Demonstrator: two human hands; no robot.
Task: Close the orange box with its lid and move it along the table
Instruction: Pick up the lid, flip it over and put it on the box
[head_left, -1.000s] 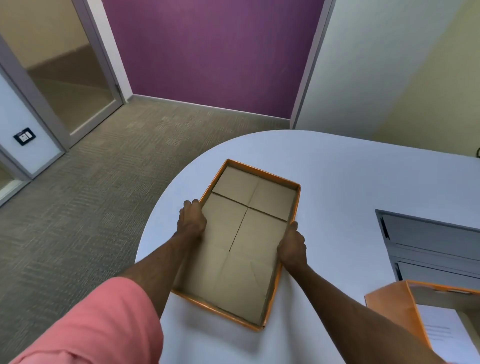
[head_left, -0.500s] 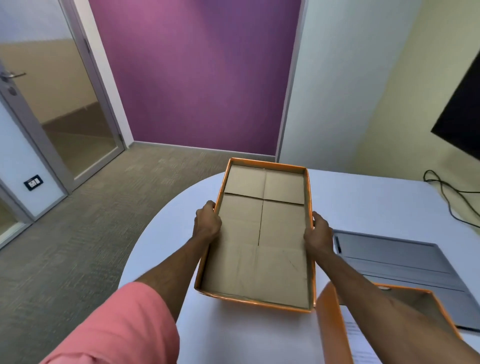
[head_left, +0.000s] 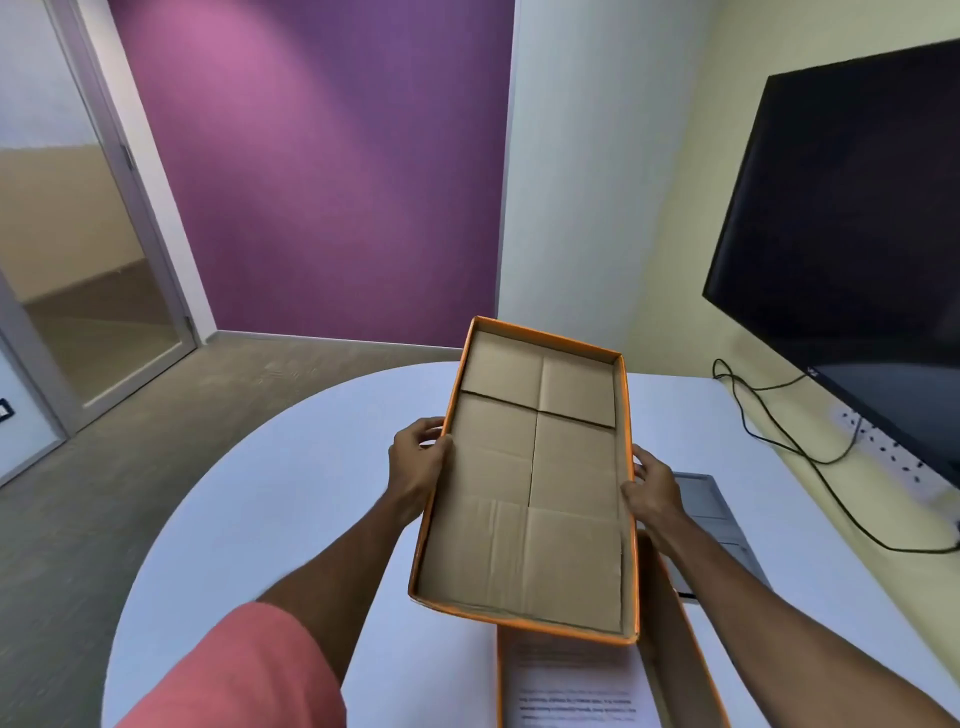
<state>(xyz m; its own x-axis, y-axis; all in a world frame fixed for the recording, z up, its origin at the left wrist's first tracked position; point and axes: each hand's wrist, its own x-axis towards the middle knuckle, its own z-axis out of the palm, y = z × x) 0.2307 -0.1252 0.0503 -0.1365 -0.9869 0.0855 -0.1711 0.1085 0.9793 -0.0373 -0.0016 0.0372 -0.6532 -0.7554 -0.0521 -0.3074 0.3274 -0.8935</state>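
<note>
Item: lid (head_left: 530, 488), orange card outside, plain brown card inside, shallow rim all round. Held in the air with its hollow side facing up toward the camera, tilted, the far end raised; its near edge overlaps the far end of the orange box (head_left: 675, 654).

Item: orange box, open, at the lower right of the desk (head_left: 270, 499), only partly in view. A printed white sheet (head_left: 571, 691) lies inside.

Item: left hand (head_left: 418, 467), on the lid's left long side, thumb over the rim, fingers curled behind and hidden; clamped on the lid.

Item: right hand (head_left: 652, 486), on the right long side, thumb on the rim, fingers tucked under; likewise gripping the lid.

Other: grey hatch (head_left: 711, 512) set in the desk beyond the box; dark screen (head_left: 857, 223) on the right wall; black cable (head_left: 779, 436) trailing below it.

Step in hand, as judged: bringing the lid to the box. Handling notes:
- The lid is hollow side up and must be turned over before it can seat
- Rotate about its long axis, hands kept opposite each other at mid-length, so thin card does not twist
- Square the corners above the box walls, lower level, and mind the sheet does not catch under the rim
- Press down evenly before any slide along the desk
</note>
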